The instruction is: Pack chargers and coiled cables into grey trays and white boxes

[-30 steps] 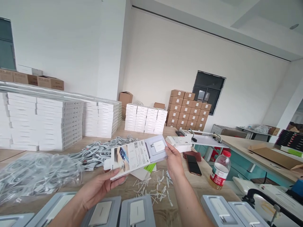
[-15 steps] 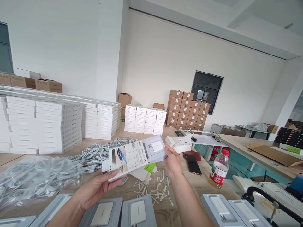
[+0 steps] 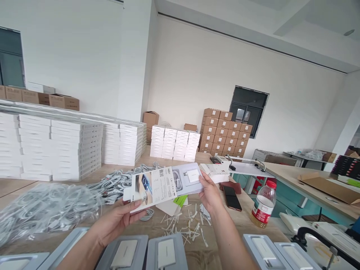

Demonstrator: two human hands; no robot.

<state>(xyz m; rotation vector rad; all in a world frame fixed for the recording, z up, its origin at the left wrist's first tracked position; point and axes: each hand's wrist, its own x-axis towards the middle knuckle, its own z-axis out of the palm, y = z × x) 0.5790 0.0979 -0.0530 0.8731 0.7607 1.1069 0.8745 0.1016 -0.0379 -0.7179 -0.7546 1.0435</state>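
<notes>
The left hand (image 3: 120,219) grips the printed sleeve (image 3: 154,186) while the right hand (image 3: 209,193) pinches the tray (image 3: 189,188) at its right end.

QR code (image 3: 161,173) on box sleeve (image 3: 154,189), other txt (image 3: 166,186) illeg.

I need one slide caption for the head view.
Left hand holding a white printed rectangular sleeve, right hand a pale grey moulded tray protruding from it.
</notes>
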